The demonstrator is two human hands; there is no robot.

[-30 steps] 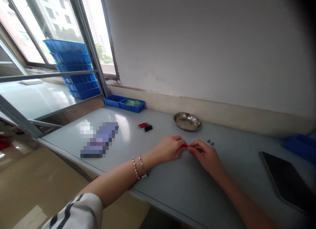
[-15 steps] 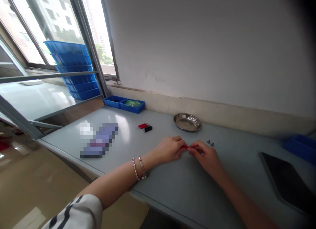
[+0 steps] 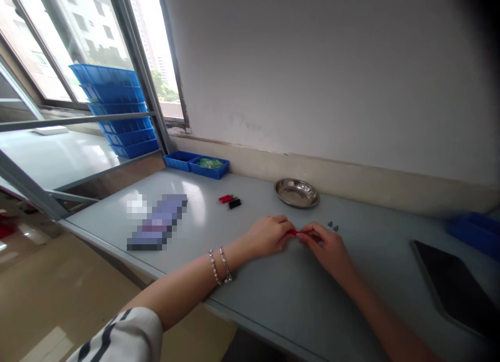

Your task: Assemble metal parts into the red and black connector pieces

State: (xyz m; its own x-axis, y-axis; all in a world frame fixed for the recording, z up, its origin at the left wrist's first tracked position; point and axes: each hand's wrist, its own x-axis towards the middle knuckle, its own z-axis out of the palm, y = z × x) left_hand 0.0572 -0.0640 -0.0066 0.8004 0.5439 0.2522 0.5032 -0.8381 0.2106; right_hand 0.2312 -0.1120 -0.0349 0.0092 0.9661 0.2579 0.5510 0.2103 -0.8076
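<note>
Fingers (image 3: 284,227) of a person's left hand (image 3: 267,236) close around a small red piece (image 3: 292,231) above a gray counter (image 3: 281,294), while those of the right hand (image 3: 326,245) pinch its other end, thumb against forefinger. Much of the piece is hidden in the grip, and whether it touches the surface below cannot be told. Two bracelets (image 3: 214,266) circle the left wrist, below a white sleeve (image 3: 130,331) with dark stripes. Just beyond the right hand lie two small gray parts (image 3: 330,224); behind both hands, near the wall (image 3: 332,80), sits a shallow metal dish (image 3: 297,193). Red parts (image 3: 225,198) and a black part (image 3: 235,203) rest together to the dish's left. Farther left are a pixelated purple object (image 3: 160,221) and two blue trays (image 3: 213,172), side by side, one holding green contents. A dark flat panel (image 3: 455,284) lies at right, near a blue bin (image 3: 474,232).
</note>
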